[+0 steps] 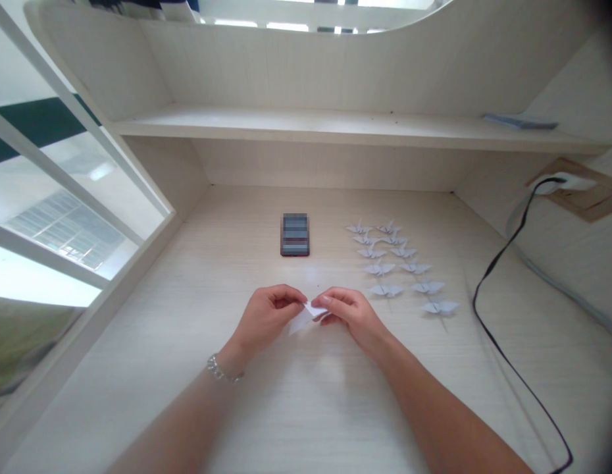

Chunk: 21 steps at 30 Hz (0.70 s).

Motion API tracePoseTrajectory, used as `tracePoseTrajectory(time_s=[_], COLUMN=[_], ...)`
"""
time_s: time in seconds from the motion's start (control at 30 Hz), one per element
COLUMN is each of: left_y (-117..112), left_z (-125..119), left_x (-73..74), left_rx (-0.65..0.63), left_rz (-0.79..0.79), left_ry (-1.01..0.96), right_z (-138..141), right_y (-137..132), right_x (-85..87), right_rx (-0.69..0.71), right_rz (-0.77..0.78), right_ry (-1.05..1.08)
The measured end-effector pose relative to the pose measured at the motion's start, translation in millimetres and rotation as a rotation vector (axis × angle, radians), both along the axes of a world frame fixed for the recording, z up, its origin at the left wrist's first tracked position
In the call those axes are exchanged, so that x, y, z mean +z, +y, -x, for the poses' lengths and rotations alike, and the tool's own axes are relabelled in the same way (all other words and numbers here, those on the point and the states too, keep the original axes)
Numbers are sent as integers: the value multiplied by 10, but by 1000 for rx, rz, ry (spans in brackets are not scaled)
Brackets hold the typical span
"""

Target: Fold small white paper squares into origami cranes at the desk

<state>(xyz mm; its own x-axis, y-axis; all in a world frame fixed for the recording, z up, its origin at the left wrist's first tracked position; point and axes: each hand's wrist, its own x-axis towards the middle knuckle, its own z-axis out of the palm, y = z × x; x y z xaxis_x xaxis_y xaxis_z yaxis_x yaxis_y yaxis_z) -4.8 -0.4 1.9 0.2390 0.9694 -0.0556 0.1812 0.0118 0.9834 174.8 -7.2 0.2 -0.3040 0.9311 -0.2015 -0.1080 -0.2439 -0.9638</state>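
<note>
A small folded piece of white paper (pixel 316 310) is held between my two hands just above the desk. My left hand (pixel 272 313) pinches its left edge between thumb and forefinger. On the other side, my right hand (pixel 353 315) grips the paper with thumb on top and fingers beneath. A pointed flap of the paper hangs down on the left; the fingers hide part of the folds. To the right of my hands, several white paper cranes (pixel 385 289) stand in two slanting rows with wings spread.
Beyond my hands lies a phone (pixel 295 234) with a blurred screen. A black cable (pixel 488 270) runs from the wall socket (pixel 577 182) down the desk's right side. Above the desk's back is a shelf (pixel 335 125) with a flat bluish item (pixel 520 121). White bars (pixel 49 171) border the left.
</note>
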Motion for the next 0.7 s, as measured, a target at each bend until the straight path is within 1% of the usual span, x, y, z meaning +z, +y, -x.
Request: tracePoseTrajectory(time_s=[0.07, 0.13, 0.27, 0.53, 0.7], left_y=[-14, -23, -19, -7, -7], left_z=[-13, -23, -22, -30, -37], left_x=[-1, -3, -10, 3, 12], left_rx=[-31, -43, -22, 23, 38], left_rz=[-6, 16, 83, 109, 110], left_ry=[-7, -29, -98, -122, -139], right_z=[13, 25, 29, 35, 33], right_y=[3, 4, -1, -34, -50], right_x=[-32, -68, -97, -57, -33], right_rx=[-33, -30, -7, -25, -37], right_rz=[-26, -56, -95, -153, -219], right_ry=[-49, -89, -135, -200, -263])
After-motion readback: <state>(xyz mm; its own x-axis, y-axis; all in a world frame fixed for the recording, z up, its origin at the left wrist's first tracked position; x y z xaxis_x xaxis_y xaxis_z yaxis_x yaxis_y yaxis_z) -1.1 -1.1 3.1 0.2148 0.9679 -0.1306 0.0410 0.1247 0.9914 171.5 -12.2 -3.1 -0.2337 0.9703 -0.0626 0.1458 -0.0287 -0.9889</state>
